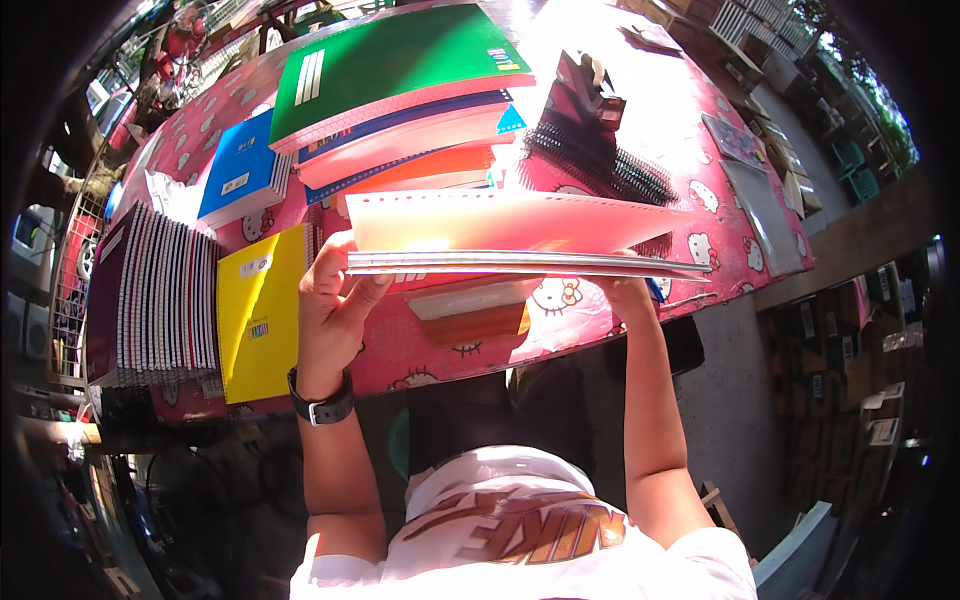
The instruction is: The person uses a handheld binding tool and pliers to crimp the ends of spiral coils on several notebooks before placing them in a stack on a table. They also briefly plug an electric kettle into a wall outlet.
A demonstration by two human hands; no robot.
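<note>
I record a pink patterned table [395,345] across the upper frame; green notebook [400,75], upper centre. At centre: paper sheaf [520,225], pinched by left hand [335,310]. Right hand [628,297] meets its right end; I cannot tell its finger state.

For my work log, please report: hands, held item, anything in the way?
Left hand grips punched sheets. Right hand at their near edge, grip partly hidden. Sheets raised above table. No visible obstruction; black coils beyond.
</note>
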